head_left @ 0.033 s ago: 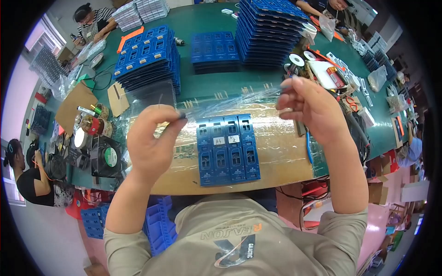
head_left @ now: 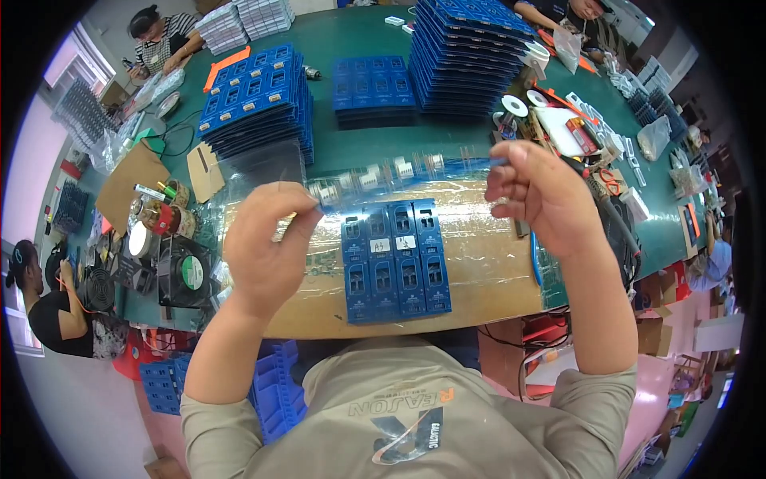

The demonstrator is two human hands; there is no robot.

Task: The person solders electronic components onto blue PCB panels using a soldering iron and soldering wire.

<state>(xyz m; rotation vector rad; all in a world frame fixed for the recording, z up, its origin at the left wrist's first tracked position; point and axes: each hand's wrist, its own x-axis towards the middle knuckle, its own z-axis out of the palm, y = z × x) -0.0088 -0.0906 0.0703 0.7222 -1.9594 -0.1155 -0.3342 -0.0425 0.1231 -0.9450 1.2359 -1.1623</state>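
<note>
Since the earlier frame, the blue strip (head_left: 379, 188) between the hands is turning, and it is now showing a row of small white blocks, while both hands are keeping nearly the same places; the green counter (head_left: 343, 32) is carrying everything around it, with a tall stack of blue boards (head_left: 463, 72) standing at the far side, a lower stack (head_left: 255, 104) standing to its left, and a flat blue panel (head_left: 371, 84) lying between them; nearer the person, a tan sheet (head_left: 487, 275) is lying under clear film, and a blue board (head_left: 396, 287) is resting on it, its columns pointing away from the body; the left hand (head_left: 267, 235) is pinching the strip's near left end between thumb and finger; the right hand (head_left: 550, 195) is pinching the far right end, its other fingers curling loosely below; the strip is hanging in the air, appearing just past the resting board's far edge, its long axis running left to right, slanting away toward the right, and so crossing the board's columns; the left fingertips are sitting nearer that board than the right ones; blur is hiding whether the strip is narrow or a wider board seen edge-on; the white blocks (head_left: 403, 168) are lining its upper side; two white labels (head_left: 379, 243) are lying on the resting board.
</note>
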